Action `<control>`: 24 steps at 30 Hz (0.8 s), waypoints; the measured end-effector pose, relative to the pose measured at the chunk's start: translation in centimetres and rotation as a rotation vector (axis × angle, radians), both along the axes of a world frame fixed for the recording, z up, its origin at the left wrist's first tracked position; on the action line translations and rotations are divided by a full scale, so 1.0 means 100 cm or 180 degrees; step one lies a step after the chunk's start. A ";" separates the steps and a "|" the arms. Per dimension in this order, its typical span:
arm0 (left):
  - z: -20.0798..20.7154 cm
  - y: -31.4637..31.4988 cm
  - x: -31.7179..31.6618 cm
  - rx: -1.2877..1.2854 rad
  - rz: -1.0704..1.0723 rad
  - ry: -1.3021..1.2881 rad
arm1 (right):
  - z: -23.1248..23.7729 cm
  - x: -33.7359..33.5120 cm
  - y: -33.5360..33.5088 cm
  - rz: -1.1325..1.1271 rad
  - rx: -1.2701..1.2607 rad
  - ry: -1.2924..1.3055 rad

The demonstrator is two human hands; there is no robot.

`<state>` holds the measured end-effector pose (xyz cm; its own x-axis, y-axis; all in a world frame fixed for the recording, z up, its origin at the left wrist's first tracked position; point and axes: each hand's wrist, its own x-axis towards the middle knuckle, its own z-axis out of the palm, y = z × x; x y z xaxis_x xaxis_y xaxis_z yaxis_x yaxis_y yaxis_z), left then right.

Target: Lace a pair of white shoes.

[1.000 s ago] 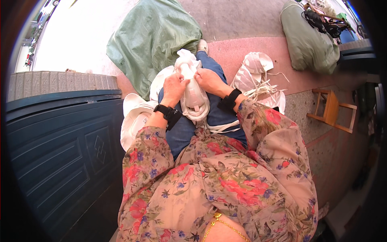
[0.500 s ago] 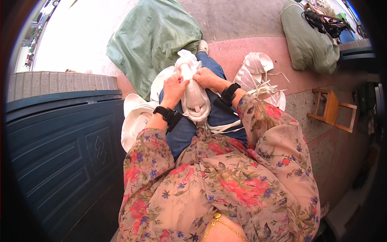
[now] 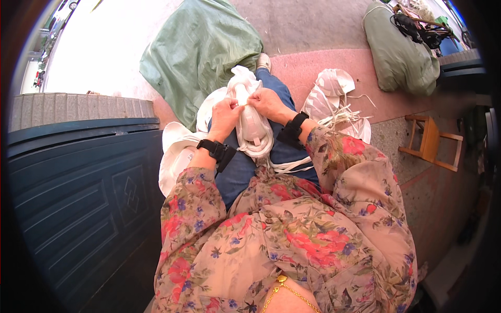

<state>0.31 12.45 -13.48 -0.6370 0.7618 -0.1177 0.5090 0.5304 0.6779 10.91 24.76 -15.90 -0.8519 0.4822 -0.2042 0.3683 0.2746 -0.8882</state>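
Note:
A white shoe upper [image 3: 254,130] lies lengthwise over my lap, its rounded end toward my body. My left hand [image 3: 225,116] is closed in a pinch at the left edge of its opening. Opposite, my right hand [image 3: 265,103] pinches the other edge, close to the left fingertips. Whether a thin lace is between the fingers is too small to tell. White laces [image 3: 289,166] trail across my right thigh. More white uppers [image 3: 175,156] are piled beside my left leg, and another [image 3: 329,86] lies right of my right leg with loose laces [image 3: 344,116].
A green cloth cover [image 3: 201,52] spreads ahead on the left. At the far right leans a full green sack [image 3: 399,52], with a small wooden stool [image 3: 430,141] nearer to me. A dark blue panelled door [image 3: 83,203] stands along my left side.
My right hand has shifted slightly left along the shoe upper, closer to the left hand. Both hands keep their pinch; the surroundings look the same.

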 end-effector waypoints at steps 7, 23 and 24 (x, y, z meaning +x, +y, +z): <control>0.000 0.001 0.003 0.0033 -0.0202 0.0073 | 0.011 -0.009 -0.010 -0.0090 0.0564 -0.0040; -0.001 0.004 -0.012 0.0583 -0.1527 0.1430 | 0.013 -0.003 -0.012 0.0058 0.0724 0.0054; -0.001 0.003 -0.013 0.0591 -0.1517 0.1441 | 0.013 -0.002 -0.013 0.0026 0.0650 0.0199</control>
